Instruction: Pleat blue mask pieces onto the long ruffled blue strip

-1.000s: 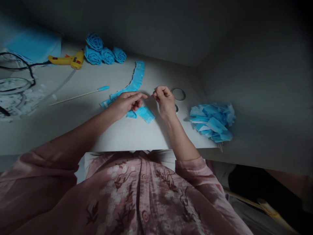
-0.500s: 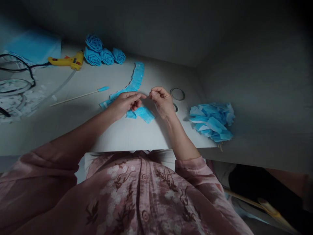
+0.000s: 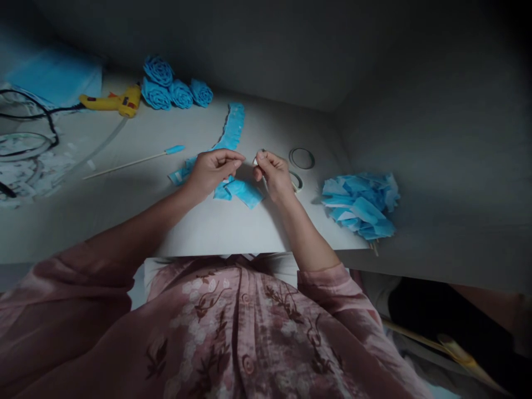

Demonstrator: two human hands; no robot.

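Observation:
Above the table, my left hand (image 3: 211, 173) is closed with its thumb and fingertips pressed together; whether anything is between them is too small to see. Facing it across a small gap, my right hand (image 3: 275, 176) pinches a small white piece (image 3: 255, 162). A pleated blue strip (image 3: 233, 130) curves over the table behind and partly under my left hand. Blue cut pieces (image 3: 245, 193) of similar sheet lie just below the fingers. A roll of tape (image 3: 296, 182) is partly hidden behind my right hand, and a thin dark ring (image 3: 302, 158) lies beyond it.
Several blue fabric roses (image 3: 158, 95) sit at the back beside a yellow glue gun (image 3: 130, 102). A blue-tipped stick (image 3: 141, 160) lies at left, near white scraps (image 3: 31, 174). Blue sheets (image 3: 58, 77) are at back left. A ruffled blue bunch (image 3: 361, 205) rests at the right edge.
My left fingers have closed together and my hand has turned slightly. My right hand has rotated a little, and a white piece now shows at its fingertips.

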